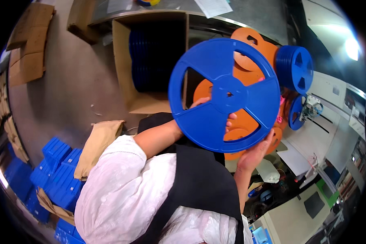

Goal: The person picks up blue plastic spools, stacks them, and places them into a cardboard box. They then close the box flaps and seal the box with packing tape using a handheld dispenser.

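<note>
A large blue plastic reel point(229, 95) with three window openings is held up in front of my chest, its flat face toward me. My left hand point(201, 102) is closed on it from behind at the left, mostly hidden, with a digit showing in the left opening. At the lower right rim my right hand point(254, 154) grips the edge. More fingertips show through the lower opening; I cannot tell which hand they belong to. Several orange discs or reels point(268, 51) sit behind it, partly covered.
An open cardboard box point(146, 106) with blue reels point(137, 61) inside stands at the left. Stacked blue reels point(303, 69) are at the right, by a machine point(313, 107). Blue bins point(61, 171) and a brown paper bag point(97, 146) lie lower left. A metal table point(256, 18) runs behind.
</note>
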The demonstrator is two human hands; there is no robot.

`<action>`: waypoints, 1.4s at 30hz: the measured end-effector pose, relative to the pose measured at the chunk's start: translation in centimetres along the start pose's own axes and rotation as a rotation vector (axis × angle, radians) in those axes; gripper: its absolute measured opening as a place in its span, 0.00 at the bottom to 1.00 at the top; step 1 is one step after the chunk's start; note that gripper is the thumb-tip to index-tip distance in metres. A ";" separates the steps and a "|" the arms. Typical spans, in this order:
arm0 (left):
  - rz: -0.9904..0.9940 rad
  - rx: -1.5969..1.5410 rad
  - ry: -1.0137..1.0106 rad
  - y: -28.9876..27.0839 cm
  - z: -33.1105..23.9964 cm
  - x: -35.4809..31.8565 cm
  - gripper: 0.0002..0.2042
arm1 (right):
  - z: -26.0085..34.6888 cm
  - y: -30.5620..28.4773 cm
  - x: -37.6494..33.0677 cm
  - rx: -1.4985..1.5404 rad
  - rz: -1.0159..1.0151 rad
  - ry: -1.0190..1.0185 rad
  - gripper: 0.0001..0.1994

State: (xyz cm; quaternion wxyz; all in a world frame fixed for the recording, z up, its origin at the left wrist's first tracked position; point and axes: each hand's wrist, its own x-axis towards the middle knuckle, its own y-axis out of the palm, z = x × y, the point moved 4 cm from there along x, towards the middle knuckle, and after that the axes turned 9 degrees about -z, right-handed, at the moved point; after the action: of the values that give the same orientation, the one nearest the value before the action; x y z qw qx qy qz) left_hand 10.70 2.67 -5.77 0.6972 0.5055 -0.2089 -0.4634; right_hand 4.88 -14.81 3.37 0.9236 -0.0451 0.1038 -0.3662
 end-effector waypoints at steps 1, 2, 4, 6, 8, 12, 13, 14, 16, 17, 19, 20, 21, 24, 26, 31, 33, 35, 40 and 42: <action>-0.014 -0.006 -0.003 -0.4 0.0 -0.1 0.33 | 0.2 0.5 0.0 0.029 0.040 -0.001 0.30; -0.030 -0.013 -0.009 -0.7 0.0 -0.3 0.33 | 0.4 1.4 -0.2 0.057 0.078 -0.002 0.30; -0.039 -0.028 0.001 -0.6 -0.2 -0.9 0.33 | 0.7 2.5 -0.8 0.070 0.119 -0.006 0.30; -0.050 -0.020 0.013 -0.6 -0.5 -1.5 0.33 | 0.8 2.8 -1.1 0.067 0.142 0.001 0.28; -0.054 0.006 0.039 -0.7 -0.6 -1.8 0.33 | 0.2 2.6 -1.5 0.043 0.107 0.018 0.26; -0.014 0.007 0.036 -0.3 -0.6 -2.5 0.33 | 0.2 2.9 -2.1 0.045 0.111 0.045 0.25; -0.029 0.007 0.036 -0.5 -0.6 -2.7 0.33 | 0.1 3.0 -2.3 0.041 0.117 0.050 0.25; -0.043 0.006 0.038 -0.6 -0.6 -2.9 0.33 | 0.0 3.2 -2.3 0.036 0.117 0.054 0.25; -0.071 0.053 0.054 -0.9 -0.9 -3.6 0.34 | -0.3 3.6 -2.6 0.032 0.120 0.076 0.25; -0.085 0.077 0.063 -1.0 -1.0 -4.0 0.34 | -0.7 3.7 -2.8 0.032 0.116 0.096 0.26; -0.096 0.075 0.069 -1.2 -1.2 -5.0 0.34 | -1.8 4.1 -3.2 0.029 0.107 0.135 0.26; -0.102 0.074 0.073 -1.2 -1.2 -5.4 0.34 | -2.3 4.2 -3.5 0.048 0.109 0.157 0.26; -0.113 0.077 0.075 -1.3 -1.4 -6.0 0.34 | -2.8 4.4 -3.8 0.072 0.113 0.181 0.26; -0.143 0.085 0.095 -1.7 -1.8 -7.5 0.34 | -3.9 5.1 -4.8 0.107 0.127 0.218 0.26; -0.162 0.089 0.130 -2.3 -1.9 -8.6 0.34 | -4.6 5.7 -5.4 0.116 0.140 0.233 0.26; -0.195 0.080 0.232 -3.4 -1.5 -10.8 0.34 | -7.1 6.1 -6.0 0.122 0.211 0.307 0.26; -0.230 0.060 0.278 -3.8 -1.1 -11.4 0.34 | -8.3 6.4 -5.8 0.117 0.256 0.342 0.26; -0.292 0.035 0.309 -4.2 -1.0 -11.9 0.34 | -9.6 6.6 -5.5 0.106 0.284 0.379 0.26; -0.344 0.040 0.444 -6.1 -1.0 -13.8 0.34 | -12.2 8.2 -6.2 0.146 0.388 0.432 0.25; -0.330 0.007 0.475 -6.9 -1.3 -14.1 0.34 | -12.6 8.9 -6.0 0.135 0.424 0.440 0.26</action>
State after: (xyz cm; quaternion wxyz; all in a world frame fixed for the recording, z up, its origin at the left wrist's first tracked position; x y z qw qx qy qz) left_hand 1.84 15.00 -9.97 0.6400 0.6294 0.0435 -0.4386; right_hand 3.70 -4.28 -9.34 0.9356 0.1195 0.2840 -0.1723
